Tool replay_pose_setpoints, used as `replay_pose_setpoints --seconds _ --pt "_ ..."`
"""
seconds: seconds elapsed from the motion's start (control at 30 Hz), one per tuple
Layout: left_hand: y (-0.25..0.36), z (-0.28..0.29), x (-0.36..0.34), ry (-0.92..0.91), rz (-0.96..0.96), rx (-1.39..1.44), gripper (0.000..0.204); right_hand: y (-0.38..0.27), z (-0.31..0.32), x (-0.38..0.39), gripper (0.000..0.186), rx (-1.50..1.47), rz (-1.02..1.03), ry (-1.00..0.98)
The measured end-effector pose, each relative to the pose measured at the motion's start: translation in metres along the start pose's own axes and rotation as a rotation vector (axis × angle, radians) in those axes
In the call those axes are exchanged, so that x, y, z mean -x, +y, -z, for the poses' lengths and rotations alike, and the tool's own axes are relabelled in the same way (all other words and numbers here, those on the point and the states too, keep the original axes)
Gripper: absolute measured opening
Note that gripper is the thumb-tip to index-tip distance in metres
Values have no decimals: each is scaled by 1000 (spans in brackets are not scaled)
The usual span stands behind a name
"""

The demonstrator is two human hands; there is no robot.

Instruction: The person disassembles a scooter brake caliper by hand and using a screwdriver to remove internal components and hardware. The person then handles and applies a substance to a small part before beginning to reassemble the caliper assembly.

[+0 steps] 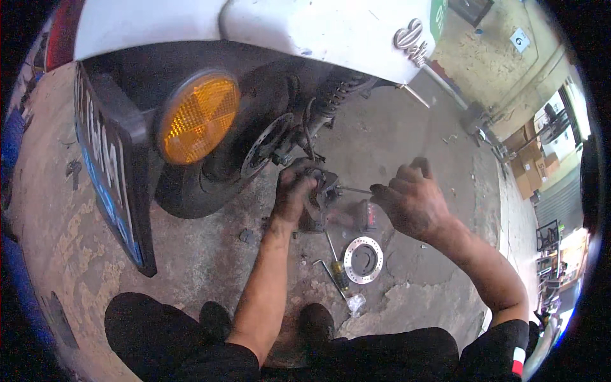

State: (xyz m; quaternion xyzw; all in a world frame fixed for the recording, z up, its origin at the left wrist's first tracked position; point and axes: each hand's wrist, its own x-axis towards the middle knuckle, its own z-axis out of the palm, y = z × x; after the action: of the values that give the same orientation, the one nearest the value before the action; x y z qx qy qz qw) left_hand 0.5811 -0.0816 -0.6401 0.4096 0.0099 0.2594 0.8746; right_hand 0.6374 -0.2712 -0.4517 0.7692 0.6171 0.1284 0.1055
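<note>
My left hand [294,194] is wrapped round a dark brake caliper [328,191], held just below the scooter's rear wheel hub. Out to the right, my right hand [410,200] is closed on a thin metal rod tool [355,190] whose far end meets the caliper. The tool's handle end is hidden by my fingers, so its exact kind does not show. Above the caliper, a brake disc [267,146] is on the wheel, beside a shock absorber [337,95] with a dark cable hanging down.
On the floor lie a loose drilled brake disc [349,260], a yellow-handled screwdriver [339,272], an L-shaped key [331,280], a small clear plastic bag [356,304] and a dark box [369,216]. An orange reflector [200,118] and number plate [111,165] jut out at left. Cardboard boxes [527,165] stand far right.
</note>
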Motion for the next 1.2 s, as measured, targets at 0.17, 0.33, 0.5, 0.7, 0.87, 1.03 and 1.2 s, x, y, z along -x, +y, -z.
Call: replay_pose_setpoints --seconds 0.17,0.33,0.5,0.7,0.87,1.03,1.2 --pt "28 6 -1 -81 164 -61 38 -28 23 -13 12 152 77 -48" --pt "53 2 5 -237 196 -203 53 -27 28 -10 11 77 -69 -212" --pt "38 -10 27 -88 -34 -162 63 -5 29 -10 18 -352 -194 -26" --pt "5 -15 14 -95 -231 -168 61 21 31 -9 17 -366 -159 9" --pt "-9 -46 5 185 -582 -368 56 28 37 -11 8 -430 -114 91" --pt "-15 -51 -2 203 -639 -463 51 26 55 -21 10 70 110 154" --pt "-25 -56 4 226 -552 -159 54 30 54 -27 10 -14 152 75"
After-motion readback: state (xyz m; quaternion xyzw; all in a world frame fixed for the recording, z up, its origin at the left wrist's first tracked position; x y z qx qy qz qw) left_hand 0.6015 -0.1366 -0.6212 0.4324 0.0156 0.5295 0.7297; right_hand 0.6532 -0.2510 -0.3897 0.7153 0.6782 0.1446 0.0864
